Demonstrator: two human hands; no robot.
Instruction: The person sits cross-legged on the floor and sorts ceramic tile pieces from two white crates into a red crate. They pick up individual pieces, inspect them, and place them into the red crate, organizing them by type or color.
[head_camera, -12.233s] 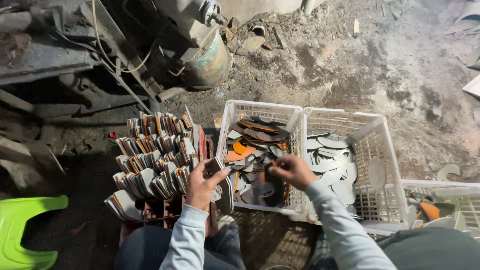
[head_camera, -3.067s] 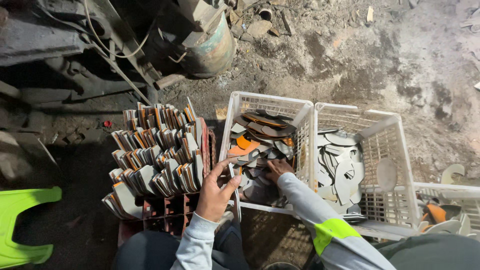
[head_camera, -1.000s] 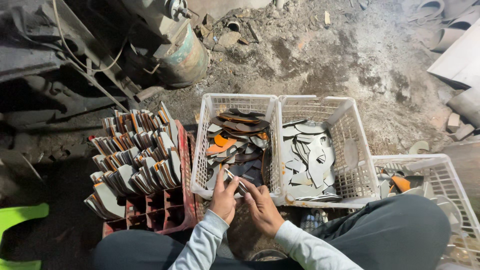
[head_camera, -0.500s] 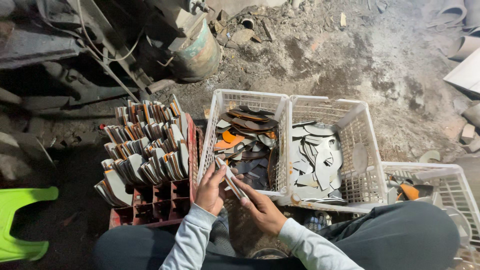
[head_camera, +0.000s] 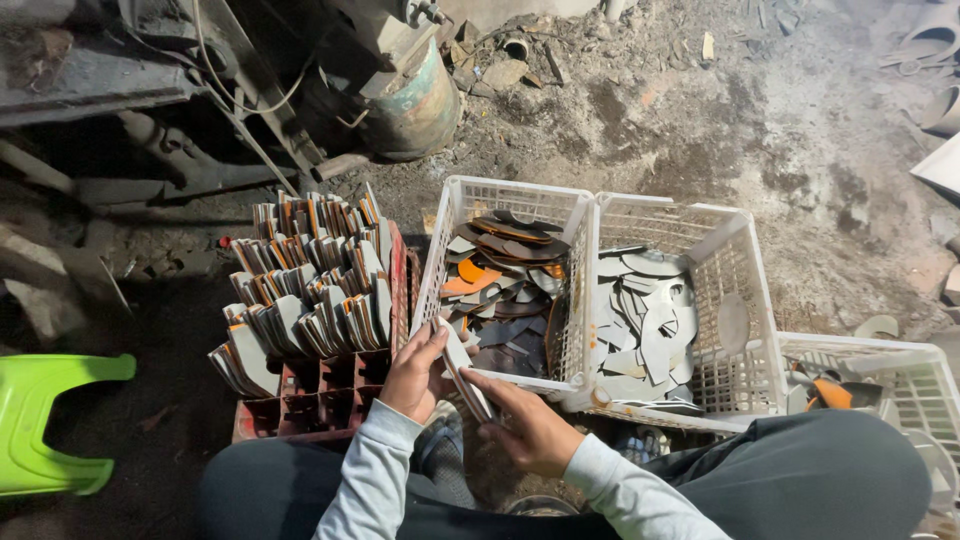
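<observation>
Over the person's lap, the left hand (head_camera: 412, 372) and the right hand (head_camera: 528, 425) both pinch a small stack of flat metal pieces (head_camera: 463, 372). Just behind sit 2 white baskets: the left basket (head_camera: 450, 215) holds dark and orange pieces, the right basket (head_camera: 745, 290) holds grey ones. A red crate (head_camera: 310, 385) (left side) holds standing pieces.

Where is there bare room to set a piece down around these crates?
The red crate has open cells along its near edge, below the upright stacked pieces. The right white basket shows bare mesh along its right wall. The left white basket is piled full. Both hands, left hand and right hand, crowd its near rim.
</observation>
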